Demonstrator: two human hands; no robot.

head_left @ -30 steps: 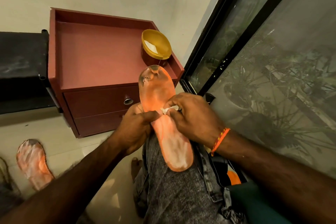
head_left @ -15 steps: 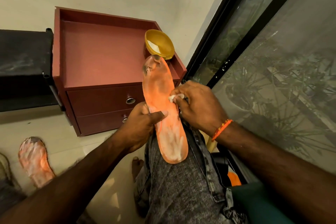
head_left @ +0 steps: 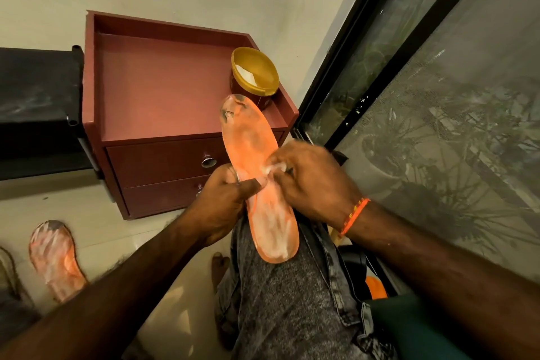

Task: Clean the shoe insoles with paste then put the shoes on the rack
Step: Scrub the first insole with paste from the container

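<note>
seen from the head camera, looking down at a seated person's lap: an orange insole (head_left: 257,178), smeared with white paste and dark with grime at its toe end, lies along the person's thigh in grey jeans (head_left: 286,301), heel end toward the body. the left hand (head_left: 222,204) grips the insole at its middle, thumb across the top. the right hand (head_left: 312,181), slightly blurred, has its fingers curled round a small white cloth or wad (head_left: 276,168) pressed against the insole's right edge. an orange thread bracelet (head_left: 353,215) circles the right wrist. beyond the hands stands a dark red bedside cabinet (head_left: 163,90) with two drawers; on its top, at the far right corner, sits an open yellow-rimmed tub (head_left: 254,71) with something white inside. a second orange insole (head_left: 55,260), also streaked white, lies on the pale tiled floor (head_left: 111,237) at lower left, well apart from the first. a black-framed window (head_left: 423,96) fills the right side.
</note>
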